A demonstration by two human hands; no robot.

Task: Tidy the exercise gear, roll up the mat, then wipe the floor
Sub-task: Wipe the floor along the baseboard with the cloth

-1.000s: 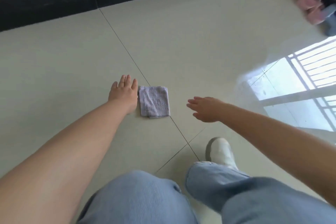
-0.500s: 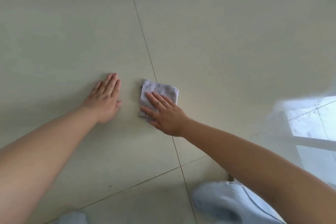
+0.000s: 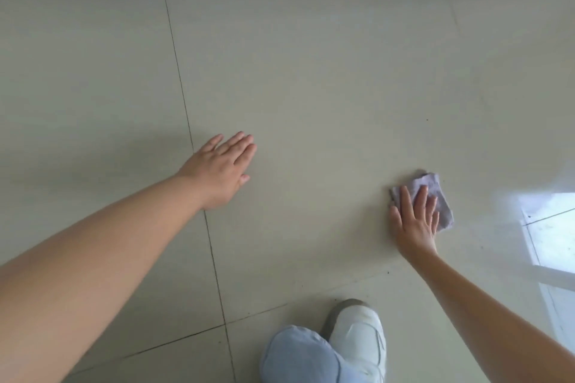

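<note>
- Your right hand lies flat on the cloth, fingers straight and slightly spread, pressing it to the floor at the right of the scene.
- The cloth juts out past your fingertips on the far and right side, near the bright window reflection.
- Your left hand rests flat on the tile, fingers straight and together, well apart from the cloth.
- Judged from this, only the right hand can push the cloth; unwiped tile lies far and left.

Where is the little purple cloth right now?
In the head view the cloth lies on the tiled floor at the right, pressed flat under the right hand, near the bright window reflection.
</note>
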